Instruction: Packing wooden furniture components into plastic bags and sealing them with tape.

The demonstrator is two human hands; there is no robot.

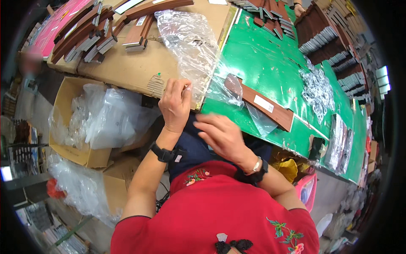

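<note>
Green tabletop (262,55), brown bars (91,34), cardbd box (80,155), L hand (174,103) pinching clr bag (190,42), R hand (223,136) w/ fingers apart

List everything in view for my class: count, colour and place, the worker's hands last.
green table: one, green, centre right
cardboard sheet: one, tan, upper left
clear film: count unclear, transparent, across both
labelled piece: one, brown, table edge
grey-ended pieces: many, brown, upper left
stacked pieces: many, brown, upper right
glossy heap: one, silvery, right
wrapped bundles: several, silvery, far right
cardboard box: one, tan, left
packaging: uncounted, clear, in box
basket: one, pink, lower right
another person's hand: one, top right
shirt: one, red, bottom
left hand: one, bare, at film
right hand: one, bare, centre
</note>
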